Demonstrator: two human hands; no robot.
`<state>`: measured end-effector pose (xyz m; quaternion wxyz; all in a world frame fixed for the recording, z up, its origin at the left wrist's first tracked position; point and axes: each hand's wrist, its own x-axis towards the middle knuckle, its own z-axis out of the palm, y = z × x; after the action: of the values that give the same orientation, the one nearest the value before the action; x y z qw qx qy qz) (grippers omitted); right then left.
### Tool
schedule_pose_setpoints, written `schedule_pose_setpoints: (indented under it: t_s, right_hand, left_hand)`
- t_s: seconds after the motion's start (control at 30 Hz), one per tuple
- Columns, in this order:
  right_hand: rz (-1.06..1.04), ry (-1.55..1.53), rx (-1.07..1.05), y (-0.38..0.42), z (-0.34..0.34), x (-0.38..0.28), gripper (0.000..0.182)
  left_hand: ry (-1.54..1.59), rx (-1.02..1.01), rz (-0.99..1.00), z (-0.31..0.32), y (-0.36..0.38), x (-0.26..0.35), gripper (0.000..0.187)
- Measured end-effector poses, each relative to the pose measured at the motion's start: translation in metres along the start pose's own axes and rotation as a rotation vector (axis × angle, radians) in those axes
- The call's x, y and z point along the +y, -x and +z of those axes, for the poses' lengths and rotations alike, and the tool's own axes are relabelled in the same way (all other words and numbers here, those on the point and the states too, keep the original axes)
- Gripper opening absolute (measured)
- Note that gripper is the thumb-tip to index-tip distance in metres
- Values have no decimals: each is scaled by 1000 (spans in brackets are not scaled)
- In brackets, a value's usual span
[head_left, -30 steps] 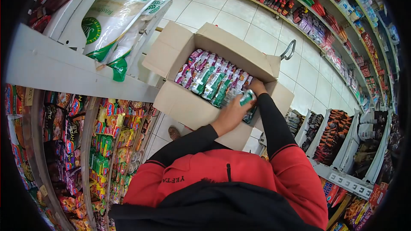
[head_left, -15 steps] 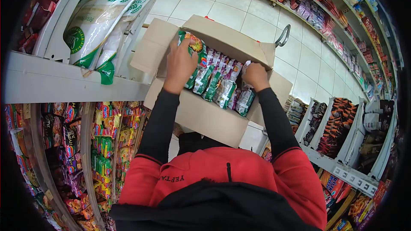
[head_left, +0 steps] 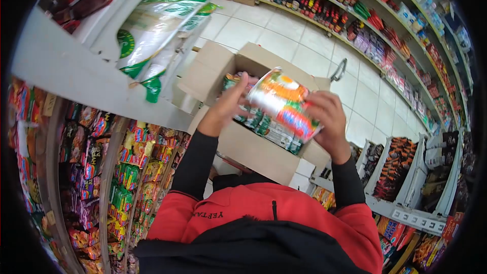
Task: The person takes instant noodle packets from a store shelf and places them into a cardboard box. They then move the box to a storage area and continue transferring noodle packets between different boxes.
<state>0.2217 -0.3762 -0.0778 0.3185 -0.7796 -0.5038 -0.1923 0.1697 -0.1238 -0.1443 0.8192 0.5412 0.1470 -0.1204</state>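
Note:
My right hand (head_left: pixel 328 116) grips the right end of an instant noodle packet (head_left: pixel 284 102), with an orange, white and green front blurred by motion. The packet is tilted above an open cardboard box (head_left: pixel 256 155). Just off the packet's left end is my left hand (head_left: pixel 229 105), fingers stretched out and smeared, nothing seen in them. Below, rows of green-and-white noodle packets (head_left: pixel 274 133) stand in the box, partly hidden by the held one. Another green packet (head_left: pixel 232 80) shows at the box's left end, behind my left hand.
To the left, large white-and-green sacks (head_left: pixel 162 25) rest on a grey shelf (head_left: pixel 101 91), with racks of noodle packets (head_left: pixel 127 177) beneath. Bottles (head_left: pixel 304 0) line the far shelves. On the right is a divided display (head_left: pixel 395 167). A black handle loop (head_left: pixel 338 69) rises behind the box.
My right hand has come up out of the box with a noodle packet. My left hand has let go of the green packet at the box's left side. The view has shifted slightly.

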Motion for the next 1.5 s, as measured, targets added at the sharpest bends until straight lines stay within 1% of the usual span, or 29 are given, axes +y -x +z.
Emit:
schedule_pose_setpoints:
  t_s: [0.03,0.07,0.13,0.2,0.27,0.3,0.37,0.43,0.47,0.5,0.53,0.6,0.67,0.73,0.8,0.83,0.87,0.93,1.0,1.03,1.07,1.13,1.17,1.23,1.27,1.33,1.37,1.47,1.5]
  right_hand:
    - [-118,52,-4,-4,5,-10,28]
    - [-147,39,7,-12,8,-21,28]
    - [-337,110,35,-31,14,-44,24]
    - [-392,78,54,-50,22,-58,27]
    - [-281,-96,59,-73,26,-72,32]
    - [-301,-157,17,-86,19,-85,47]
    - [-361,-287,-27,-118,21,-139,54]
    - [-435,-426,-81,-150,22,-187,61]
    - [-585,-372,-239,-165,22,-208,66]
    - [-734,-304,-392,-178,23,-228,75]
    - [-783,-326,-384,-189,28,-246,75]
    - [-718,-281,-410,-208,36,-278,77]
    - [-751,-375,-395,-233,42,-311,82]
    - [-774,-470,-275,-251,48,-340,83]
    - [-915,-635,20,-275,66,-360,78]
    - [-894,-838,124,-291,83,-368,75]
    - [-776,-879,127,-301,85,-374,66]
    - [-603,-1014,66,-334,101,-385,57]
    - [-391,-1071,-175,-349,91,-402,22]
    - [-251,-1101,-69,-358,89,-420,15]
    - [-472,-893,-34,-382,139,-393,46]
    - [-406,-594,180,-383,151,-400,37]
    - [-396,-588,184,-382,152,-403,37]
    - [-615,-403,584,-380,154,-405,26]
    - [-608,-394,581,-380,154,-405,26]
    - [-803,-169,632,-380,153,-403,14]
    - [-771,-86,587,-379,155,-404,14]
    - [-787,-194,564,-379,156,-399,10]
    - [-746,-183,489,-377,159,-397,9]
  left_hand:
    - [172,-240,4,0,24,10,68]
    - [439,-368,14,-8,37,6,56]
    - [82,-165,327,-9,68,10,54]
    - [-12,-35,418,-12,107,32,55]
    - [-106,105,508,-19,147,54,58]
    - [-403,162,595,-25,166,63,57]
    - [-952,272,776,-34,208,81,57]
    - [-1125,355,725,-31,255,100,57]
    - [-1272,380,655,-30,276,106,57]
    - [-1261,486,776,-31,292,110,52]
    - [-1275,543,771,-35,309,114,52]
    - [-1144,800,1070,-41,340,123,49]
    - [-1300,883,1154,-52,374,143,47]
    - [-1283,839,1601,-66,394,157,48]
    - [-1474,906,1708,-80,419,176,72]
    - [-1581,1024,1809,-86,431,192,73]
    - [-1685,1144,1905,-92,439,205,73]
    - [-1646,1701,1777,-109,446,211,71]
    - [-1624,1859,1382,-117,449,213,55]
    - [-1554,1837,1340,-127,445,216,52]
    - [-1484,1810,1298,-137,440,219,50]
    - [-1446,1760,1234,-148,433,225,49]
    - [-1406,1719,1167,-151,430,228,49]
    - [-1404,1727,1131,-151,427,233,48]
    - [-1402,1750,1090,-151,426,235,48]
    - [-1420,1792,1062,-151,422,239,48]
    - [-1433,1836,1022,-149,419,241,49]
    - [-1484,1885,950,-149,413,241,50]
    - [-1568,1912,914,-152,414,242,48]
